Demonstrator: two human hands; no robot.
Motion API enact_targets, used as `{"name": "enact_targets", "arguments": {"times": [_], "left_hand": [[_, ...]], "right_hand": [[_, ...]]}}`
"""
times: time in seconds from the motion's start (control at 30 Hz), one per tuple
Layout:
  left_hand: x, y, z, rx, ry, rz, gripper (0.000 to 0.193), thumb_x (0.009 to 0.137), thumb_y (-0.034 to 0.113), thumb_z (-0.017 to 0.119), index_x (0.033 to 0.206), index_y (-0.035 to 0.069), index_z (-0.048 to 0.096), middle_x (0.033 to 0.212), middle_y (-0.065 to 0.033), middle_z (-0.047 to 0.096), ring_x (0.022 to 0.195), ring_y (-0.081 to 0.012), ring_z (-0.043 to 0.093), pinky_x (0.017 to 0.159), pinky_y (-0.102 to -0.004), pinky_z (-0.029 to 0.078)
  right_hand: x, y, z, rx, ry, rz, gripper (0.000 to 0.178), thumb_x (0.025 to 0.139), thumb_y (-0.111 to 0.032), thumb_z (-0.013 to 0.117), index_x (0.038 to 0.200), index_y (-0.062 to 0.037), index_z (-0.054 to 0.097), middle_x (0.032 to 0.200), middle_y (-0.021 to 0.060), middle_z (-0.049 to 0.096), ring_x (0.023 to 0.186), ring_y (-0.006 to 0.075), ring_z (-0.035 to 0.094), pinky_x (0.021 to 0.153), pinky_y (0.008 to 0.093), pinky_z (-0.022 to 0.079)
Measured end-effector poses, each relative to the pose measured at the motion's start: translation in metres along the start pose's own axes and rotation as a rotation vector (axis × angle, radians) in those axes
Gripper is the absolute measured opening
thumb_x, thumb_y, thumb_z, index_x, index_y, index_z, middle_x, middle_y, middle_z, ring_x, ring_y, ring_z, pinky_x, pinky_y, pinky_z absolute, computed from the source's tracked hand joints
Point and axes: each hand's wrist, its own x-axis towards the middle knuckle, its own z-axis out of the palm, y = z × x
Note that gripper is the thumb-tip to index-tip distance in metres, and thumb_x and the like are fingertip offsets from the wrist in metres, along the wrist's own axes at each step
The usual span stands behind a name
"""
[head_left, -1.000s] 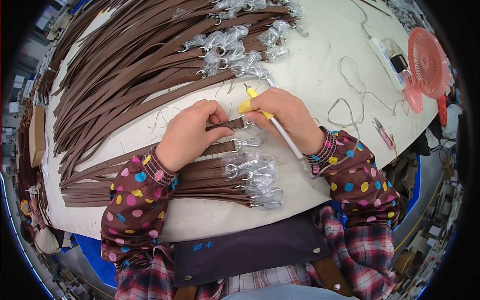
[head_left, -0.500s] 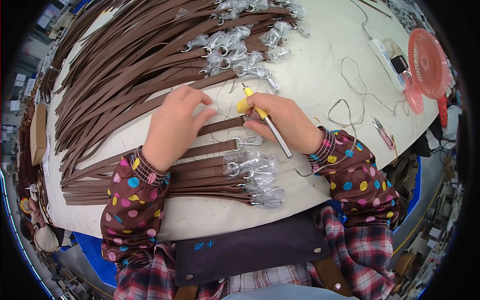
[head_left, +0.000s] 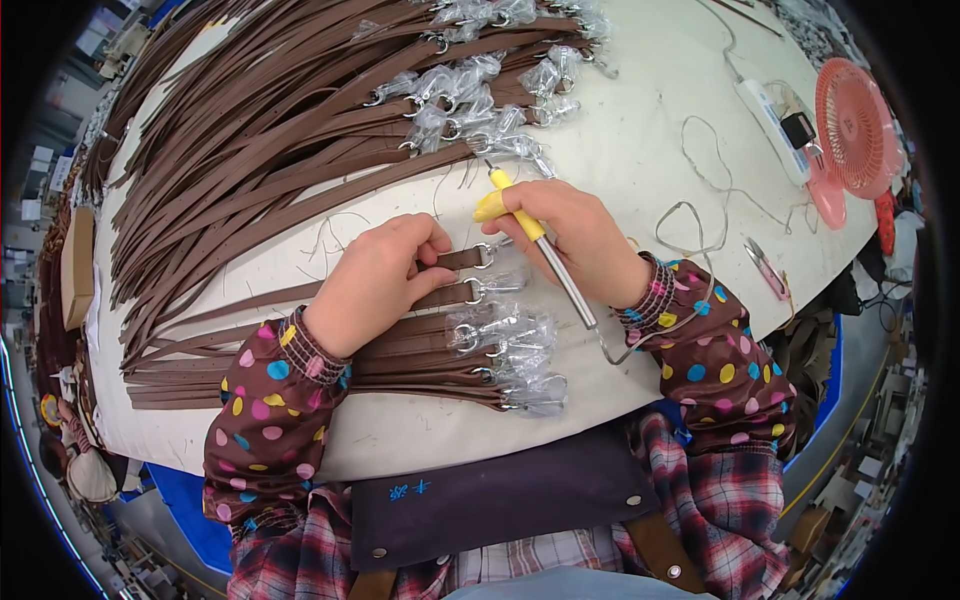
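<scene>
My left hand (head_left: pixel 375 280) is closed, thumb and fingers pinching a brown strap (head_left: pixel 462 259) a little short of its metal-ringed end. Bent around a corded pen tool like a soldering iron (head_left: pixel 534 228), with a yellow grip and silver barrel, my right hand (head_left: pixel 588 240) sits just right of that end. A yellow cover (head_left: pixel 489 207) wraps one of its fingertips. The tool's thin dark tip points up and away, apart from the held strap. Below my left hand lies a row of similar straps (head_left: pixel 410 340), their metal hardware in clear plastic wrap (head_left: pixel 500 335).
A large pile of brown straps (head_left: pixel 250 150) spreads across the far left of the pale table (head_left: pixel 640 130). On the right are a pink fan (head_left: pixel 855 130), a white power strip (head_left: pixel 775 125) and small snips (head_left: pixel 766 268). The tool's grey cord (head_left: pixel 705 250) loops beside my right forearm.
My left hand has come down from above the straps and closed on one. My right hand has shifted slightly away from the strap's end, still holding the pen tool.
</scene>
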Motion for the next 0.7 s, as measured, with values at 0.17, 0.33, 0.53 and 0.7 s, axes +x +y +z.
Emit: {"name": "enact_targets", "arguments": {"times": [0.17, 0.33, 0.53, 0.7], "left_hand": [[0.007, 0.003, 0.005, -0.079, -0.019, -0.066, 0.024, 0.074, 0.012, 0.072, 0.092, 0.002, 0.057, 0.076, -0.0082, 0.062, 0.065, -0.0208, 0.059, 0.06, -0.0315, 0.048], [0.01, 0.006, 0.003, -0.12, -0.036, -0.119, 0.026, 0.074, 0.013, 0.073, 0.091, 0.003, 0.057, 0.074, -0.0065, 0.061, 0.064, -0.0203, 0.059, 0.059, -0.0314, 0.047], [0.012, 0.003, 0.004, -0.13, -0.042, -0.082, 0.024, 0.075, 0.016, 0.072, 0.091, 0.005, 0.058, 0.072, -0.0045, 0.06, 0.061, -0.0189, 0.057, 0.058, -0.0313, 0.045], [0.012, 0.0, 0.006, -0.199, -0.077, -0.128, 0.017, 0.08, 0.014, 0.069, 0.086, 0.004, 0.057, 0.07, -0.0032, 0.059, 0.059, -0.0135, 0.056, 0.054, -0.0278, 0.044]], "right_hand": [[-0.001, -0.009, 0.005, 0.348, 0.05, 0.267, 0.021, 0.089, -0.016, 0.062, 0.106, -0.0031, 0.06, 0.086, 0.0066, 0.063, 0.075, 0.0137, 0.059, 0.066, 0.0253, 0.046], [-0.003, -0.01, 0.011, 0.647, 0.132, 0.382, 0.024, 0.091, -0.024, 0.061, 0.101, -0.0014, 0.062, 0.079, 0.0009, 0.058, 0.071, 0.0069, 0.052, 0.061, 0.0222, 0.043], [-0.002, -0.007, 0.013, 0.673, 0.094, 0.48, 0.023, 0.089, -0.024, 0.063, 0.092, -0.0015, 0.057, 0.076, -0.0012, 0.055, 0.066, 0.0058, 0.047, 0.058, 0.0219, 0.04], [-0.002, -0.006, 0.018, 0.536, 0.138, 0.39, 0.025, 0.086, -0.021, 0.066, 0.086, -0.0029, 0.049, 0.072, 0.0009, 0.054, 0.061, 0.0051, 0.046, 0.053, 0.0222, 0.039]]}}
